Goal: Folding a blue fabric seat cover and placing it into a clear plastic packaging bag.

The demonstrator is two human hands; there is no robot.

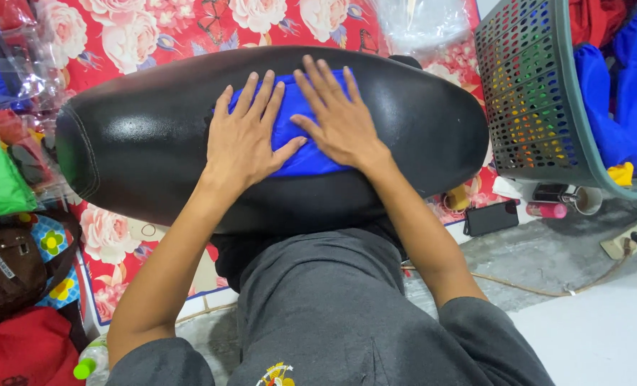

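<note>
Both palms lie flat, fingers spread, gripping nothing: the left hand (241, 143) and the right hand (337, 118) press side by side on a folded blue cloth (297, 136). That cloth sits at the middle of a long black padded seat (132, 136), which rests over a red floral sheet (140, 36). A grey perforated basket (533, 93) stands near the seat's right end.

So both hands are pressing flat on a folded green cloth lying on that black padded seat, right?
Not quite: the cloth is blue, not green. The head view shows the left hand and the right hand pressing flat on it, fingers spread, as it lies on the black padded seat.
</note>
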